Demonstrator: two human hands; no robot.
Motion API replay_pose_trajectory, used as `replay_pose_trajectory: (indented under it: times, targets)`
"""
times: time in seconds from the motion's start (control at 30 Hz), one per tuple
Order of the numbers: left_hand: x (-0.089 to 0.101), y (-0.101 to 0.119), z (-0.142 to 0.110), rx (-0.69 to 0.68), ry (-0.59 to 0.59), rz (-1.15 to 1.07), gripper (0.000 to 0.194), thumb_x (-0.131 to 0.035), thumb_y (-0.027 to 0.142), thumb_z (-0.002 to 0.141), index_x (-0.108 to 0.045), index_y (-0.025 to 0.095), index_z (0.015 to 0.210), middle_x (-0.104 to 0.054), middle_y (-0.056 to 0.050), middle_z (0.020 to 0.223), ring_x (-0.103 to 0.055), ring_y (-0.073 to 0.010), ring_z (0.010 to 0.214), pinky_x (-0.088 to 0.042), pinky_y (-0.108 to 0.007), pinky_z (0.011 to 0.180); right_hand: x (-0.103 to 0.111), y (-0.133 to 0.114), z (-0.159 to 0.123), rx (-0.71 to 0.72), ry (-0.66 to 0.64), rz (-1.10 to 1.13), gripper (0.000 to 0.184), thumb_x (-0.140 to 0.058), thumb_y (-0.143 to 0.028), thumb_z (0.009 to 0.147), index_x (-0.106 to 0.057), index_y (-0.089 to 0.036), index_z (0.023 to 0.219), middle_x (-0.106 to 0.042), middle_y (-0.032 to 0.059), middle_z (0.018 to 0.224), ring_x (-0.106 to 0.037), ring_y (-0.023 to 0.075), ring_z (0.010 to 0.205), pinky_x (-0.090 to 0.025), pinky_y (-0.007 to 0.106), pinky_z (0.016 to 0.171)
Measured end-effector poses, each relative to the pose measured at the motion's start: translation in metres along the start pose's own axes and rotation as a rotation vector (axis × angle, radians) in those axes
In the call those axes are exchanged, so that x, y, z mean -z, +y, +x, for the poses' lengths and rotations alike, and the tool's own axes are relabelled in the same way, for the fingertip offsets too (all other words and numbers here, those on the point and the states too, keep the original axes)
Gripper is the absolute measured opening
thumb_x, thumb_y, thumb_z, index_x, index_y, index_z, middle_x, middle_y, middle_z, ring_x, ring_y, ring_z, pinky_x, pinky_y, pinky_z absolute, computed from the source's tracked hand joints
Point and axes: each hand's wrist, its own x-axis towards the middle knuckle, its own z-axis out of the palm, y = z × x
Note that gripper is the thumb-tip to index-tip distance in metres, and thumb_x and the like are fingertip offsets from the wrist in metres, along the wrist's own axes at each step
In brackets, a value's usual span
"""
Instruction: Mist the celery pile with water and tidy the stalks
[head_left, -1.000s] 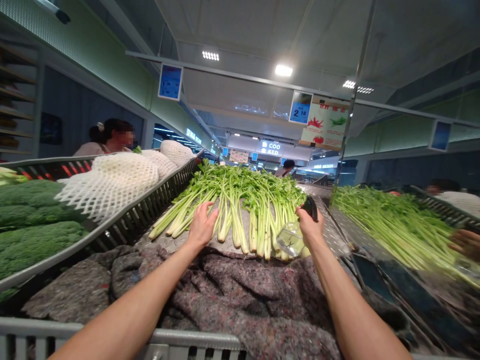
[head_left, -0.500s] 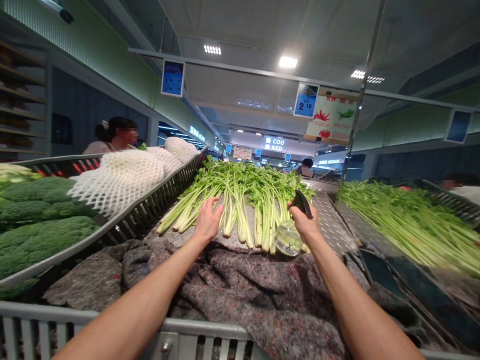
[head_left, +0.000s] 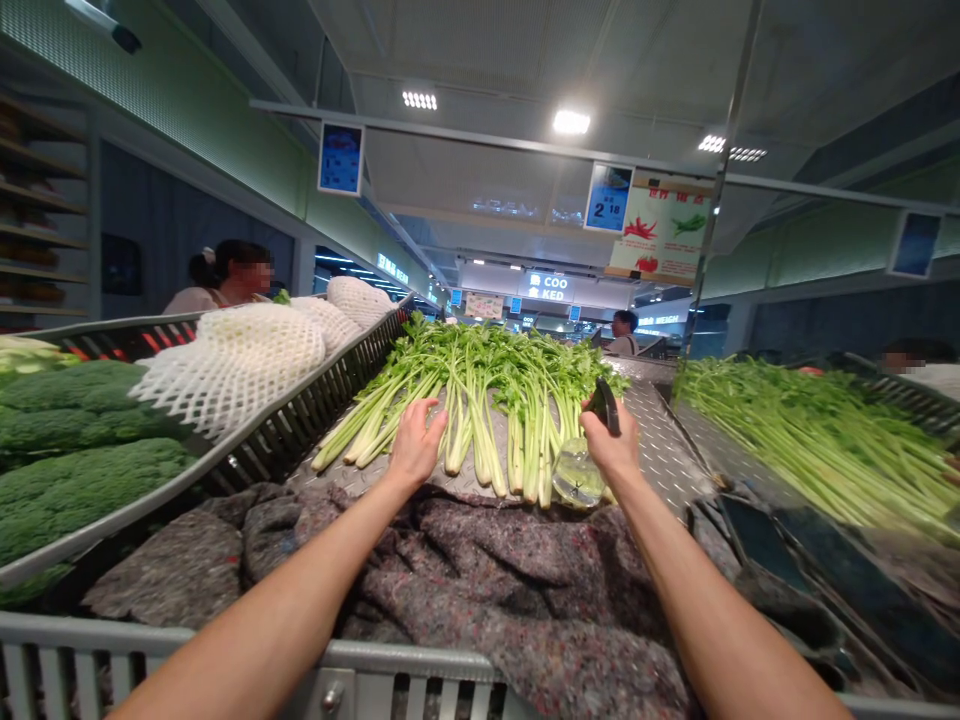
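Observation:
My right hand (head_left: 611, 440) is wrapped round the neck of a spray bottle (head_left: 577, 474), which has a black trigger head and a clear, rounded body with liquid in it. The bottle is over the root ends of the celery (head_left: 480, 430), at the right side of the bunches. Fingers apart, my left hand (head_left: 417, 440) holds nothing and hovers by the stalks on the left; whether it touches them I cannot tell. The celery lies spread on a metal tread-plate shelf (head_left: 660, 440), leaves pointing away from me.
A crumpled grey felt cloth (head_left: 480, 580) lies along the front, behind a grey slatted rail (head_left: 405, 655). To the left, a black crate (head_left: 292, 420) holds broccoli (head_left: 82, 480) and produce in white foam nets (head_left: 247, 350). A mirror panel (head_left: 810, 420) stands on the right. One person (head_left: 232, 275) is beyond the crate.
The spray bottle's head has turned slightly in my right hand. My left hand stays almost in place. A distant person at the back has shifted a little.

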Motion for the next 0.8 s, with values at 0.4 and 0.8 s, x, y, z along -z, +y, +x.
replay_pose_trajectory:
  times: [0.4, 0.8]
  targets:
    - [0.000, -0.001, 0.000, -0.010, 0.003, -0.005, 0.037, -0.033, 0.038, 0.078, -0.049, 0.014, 0.101, -0.052, -0.011, 0.107, -0.046, -0.0228, 0.105, -0.035, -0.040, 0.093, -0.002, -0.007, -0.005, 0.069, -0.118, 0.072, 0.030, -0.049, -0.032, 0.060, -0.060, -0.016, 0.082, -0.059, 0.0020, 0.073, -0.051, 0.0161, 0.063, -0.037, 0.027, 0.055]
    - [-0.001, -0.002, 0.001, -0.005, 0.002, 0.000, 0.040, -0.033, 0.039, 0.078, -0.049, 0.012, 0.103, -0.051, -0.012, 0.108, -0.045, -0.0231, 0.106, -0.034, -0.039, 0.093, 0.002, 0.004, 0.007, -0.003, 0.082, 0.082, 0.028, -0.052, -0.029, 0.058, -0.062, -0.018, 0.082, -0.061, 0.0003, 0.073, -0.053, 0.0166, 0.067, -0.038, 0.027, 0.060]
